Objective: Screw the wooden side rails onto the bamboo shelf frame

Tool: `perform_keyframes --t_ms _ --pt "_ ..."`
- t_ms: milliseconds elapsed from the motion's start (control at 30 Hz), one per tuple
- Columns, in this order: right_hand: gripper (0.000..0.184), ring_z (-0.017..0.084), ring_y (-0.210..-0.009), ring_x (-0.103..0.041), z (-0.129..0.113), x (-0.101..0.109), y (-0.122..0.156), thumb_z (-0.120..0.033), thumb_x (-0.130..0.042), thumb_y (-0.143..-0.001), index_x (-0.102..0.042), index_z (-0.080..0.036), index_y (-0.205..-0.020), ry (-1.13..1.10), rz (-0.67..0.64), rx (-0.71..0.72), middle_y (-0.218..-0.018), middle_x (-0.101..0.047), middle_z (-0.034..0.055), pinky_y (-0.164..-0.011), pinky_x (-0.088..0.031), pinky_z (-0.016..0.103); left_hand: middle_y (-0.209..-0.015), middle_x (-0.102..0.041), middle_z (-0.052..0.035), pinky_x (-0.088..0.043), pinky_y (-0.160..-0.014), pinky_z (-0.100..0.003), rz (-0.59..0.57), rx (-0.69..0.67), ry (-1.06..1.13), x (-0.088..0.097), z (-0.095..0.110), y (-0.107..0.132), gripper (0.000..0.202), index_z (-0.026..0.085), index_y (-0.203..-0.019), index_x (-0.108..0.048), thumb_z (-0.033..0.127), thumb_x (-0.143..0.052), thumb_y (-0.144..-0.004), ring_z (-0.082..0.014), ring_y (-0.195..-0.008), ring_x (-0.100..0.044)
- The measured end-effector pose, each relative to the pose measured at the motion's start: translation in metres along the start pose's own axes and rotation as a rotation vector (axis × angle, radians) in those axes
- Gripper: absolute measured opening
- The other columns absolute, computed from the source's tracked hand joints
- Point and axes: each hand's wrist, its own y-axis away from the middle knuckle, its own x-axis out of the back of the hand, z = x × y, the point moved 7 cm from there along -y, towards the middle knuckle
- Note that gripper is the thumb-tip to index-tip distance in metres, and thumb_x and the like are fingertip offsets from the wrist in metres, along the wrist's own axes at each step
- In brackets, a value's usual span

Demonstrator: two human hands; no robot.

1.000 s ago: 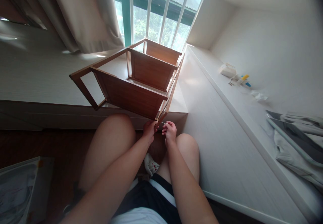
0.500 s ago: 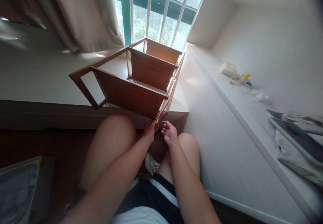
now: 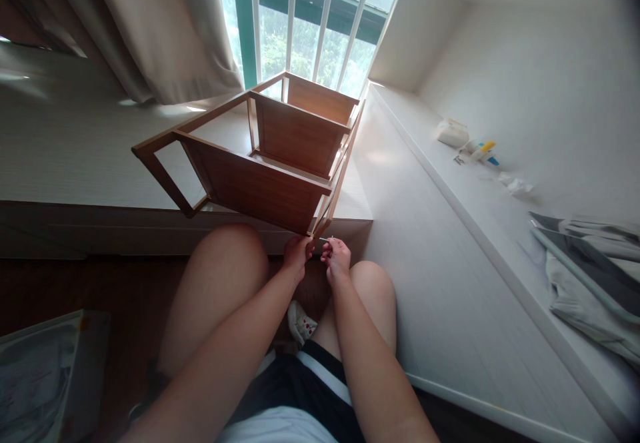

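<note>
A brown wooden shelf unit (image 3: 260,163) lies tipped on its side on a pale platform (image 3: 75,156) by the window, its near corner jutting toward me. My left hand (image 3: 296,254) is closed around that lower corner of the frame. Just to its right, my right hand (image 3: 336,256) pinches a thin metal tool (image 3: 325,239), small and hard to make out, whose tip points at the same corner. Both hands hover between my bare knees.
A curtain (image 3: 165,30) and a barred window (image 3: 310,23) stand behind the shelf. A white ledge at right carries a small packet (image 3: 453,132), small tubes (image 3: 481,152) and grey cloth (image 3: 590,263). A plastic bag (image 3: 35,376) lies on the dark floor at lower left.
My right hand has shifted slightly at the shelf corner, and the thin tool now shows between its fingers. The view has dipped a little. The shelf and my left hand stay put.
</note>
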Motion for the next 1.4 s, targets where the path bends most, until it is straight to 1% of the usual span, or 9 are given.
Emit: perform_keyframes --t_ms 167,267,533,800,900,1000,1067,1267,1400 --pt "0.037 0.007 -0.039 -0.047 -0.001 -0.001 -0.001 -0.033 -0.07 -0.072 -0.054 -0.019 -0.101 0.062 -0.027 0.084 -0.064 -0.065 -0.0056 -0.032 -0.034 0.017 -0.079 -0.062 0.0011 -0.046 -0.054 -0.019 -0.011 -0.003 -0.003 0.0 -0.001 -0.002 0.014 0.012 -0.092 -0.063 0.026 -0.065 -0.093 -0.0081 -0.063 -0.056" --pt "0.039 0.007 -0.04 -0.048 -0.001 0.0 0.0 -0.034 -0.071 -0.073 -0.053 -0.019 -0.105 0.081 -0.033 0.103 -0.066 -0.066 -0.0054 -0.032 -0.035 0.017 -0.078 -0.061 0.0015 -0.046 -0.054 -0.02 -0.014 -0.012 -0.005 0.0 -0.001 -0.003 0.015 0.012 -0.091 -0.064 0.027 -0.066 -0.093 -0.0081 -0.062 -0.056" --pt "0.043 0.006 -0.038 -0.045 -0.002 0.003 0.0 -0.042 -0.076 -0.07 -0.058 -0.017 -0.1 0.101 -0.011 0.096 -0.061 -0.062 -0.0054 -0.032 -0.034 0.017 -0.078 -0.062 0.0013 -0.048 -0.056 -0.021 -0.02 -0.016 -0.018 -0.001 0.001 -0.001 0.017 0.012 -0.091 -0.064 0.029 -0.065 -0.093 -0.0082 -0.062 -0.056" --pt "0.042 0.005 -0.038 -0.041 -0.002 0.004 0.0 -0.047 -0.078 -0.07 -0.06 -0.017 -0.093 0.104 -0.008 0.073 -0.055 -0.056 -0.0075 -0.032 -0.03 0.016 -0.077 -0.062 0.0016 -0.046 -0.054 -0.02 -0.016 -0.003 -0.005 0.0 0.002 0.0 0.014 0.012 -0.091 -0.064 0.026 -0.066 -0.092 -0.0082 -0.062 -0.056" --pt "0.04 0.005 -0.037 -0.039 0.001 0.005 0.0 -0.051 -0.077 -0.071 -0.057 -0.019 -0.083 0.108 -0.002 0.06 -0.052 -0.053 -0.0084 -0.032 -0.029 0.016 -0.075 -0.063 0.0019 -0.047 -0.055 -0.021 -0.013 0.003 0.001 0.0 0.002 0.0 0.013 0.013 -0.091 -0.065 0.026 -0.067 -0.091 -0.0092 -0.063 -0.058" --pt "0.041 0.004 -0.035 -0.036 0.005 0.004 0.0 -0.053 -0.075 -0.074 -0.051 -0.019 -0.07 0.116 -0.015 0.028 -0.048 -0.049 -0.0085 -0.031 -0.027 0.017 -0.075 -0.063 0.0017 -0.047 -0.056 -0.021 -0.013 0.004 0.002 0.001 0.002 0.001 0.013 0.013 -0.091 -0.065 0.026 -0.067 -0.091 -0.0097 -0.064 -0.06" --pt "0.042 0.005 -0.034 -0.036 0.007 0.003 0.001 -0.052 -0.074 -0.075 -0.049 -0.02 -0.066 0.119 -0.029 0.001 -0.046 -0.047 -0.0084 -0.03 -0.026 0.017 -0.077 -0.064 0.0012 -0.048 -0.057 -0.021 -0.011 0.001 -0.002 0.0 0.002 0.001 0.014 0.012 -0.091 -0.065 0.026 -0.067 -0.091 -0.0096 -0.064 -0.06" --pt "0.043 0.005 -0.034 -0.035 0.01 0.0 0.003 -0.051 -0.073 -0.074 -0.044 -0.021 -0.064 0.095 -0.06 -0.073 -0.043 -0.042 -0.0093 -0.03 -0.025 0.017 -0.08 -0.064 0.0005 -0.049 -0.058 -0.022 -0.003 -0.003 -0.028 0.0 0.004 0.004 0.016 0.012 -0.091 -0.065 0.028 -0.066 -0.092 -0.0095 -0.065 -0.059" --pt "0.039 0.006 -0.035 -0.037 0.009 -0.001 0.004 -0.049 -0.071 -0.074 -0.045 -0.021 -0.067 0.089 -0.064 -0.083 -0.044 -0.045 -0.0089 -0.03 -0.025 0.017 -0.084 -0.064 -0.0005 -0.049 -0.058 -0.022 0.003 -0.005 -0.043 0.0 0.004 0.004 0.017 0.012 -0.094 -0.065 0.03 -0.065 -0.093 -0.0094 -0.066 -0.058"
